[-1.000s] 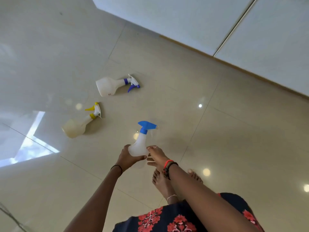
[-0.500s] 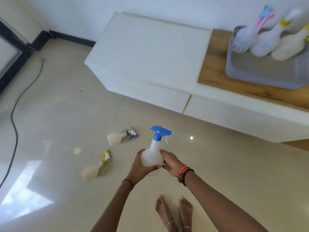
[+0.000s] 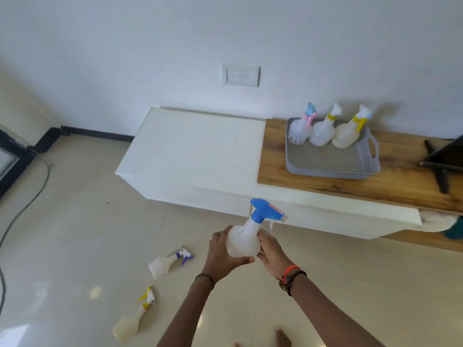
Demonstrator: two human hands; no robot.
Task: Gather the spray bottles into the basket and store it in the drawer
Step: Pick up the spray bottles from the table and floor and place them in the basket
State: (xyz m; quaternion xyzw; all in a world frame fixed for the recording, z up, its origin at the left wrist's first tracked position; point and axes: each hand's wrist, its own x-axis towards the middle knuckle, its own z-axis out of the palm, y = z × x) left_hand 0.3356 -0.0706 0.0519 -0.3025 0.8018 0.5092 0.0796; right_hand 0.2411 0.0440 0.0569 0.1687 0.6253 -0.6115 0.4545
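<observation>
A white spray bottle with a blue trigger head (image 3: pixel 244 240) is held upright in front of me, above the floor. My left hand (image 3: pixel 220 256) grips its body from the left and my right hand (image 3: pixel 271 251) grips it from the right. On the wooden top of the low cabinet stands a grey basket (image 3: pixel 330 169) with three spray bottles (image 3: pixel 322 132) standing along its far side. Two more bottles lie on the floor at lower left: one with a purple trigger (image 3: pixel 167 262), one with a yellow trigger (image 3: pixel 132 319).
The low white cabinet (image 3: pixel 190 151) runs along the wall, its drawer fronts (image 3: pixel 333 219) facing me. A dark stand or screen (image 3: pixel 443 161) sits at the right edge of the wooden top. A cable (image 3: pixel 22 209) trails over the floor at left.
The blue-headed bottle has been lifted from the floor with both hands. My view has risen from the floor to take in the cabinet, the wall and the basket.
</observation>
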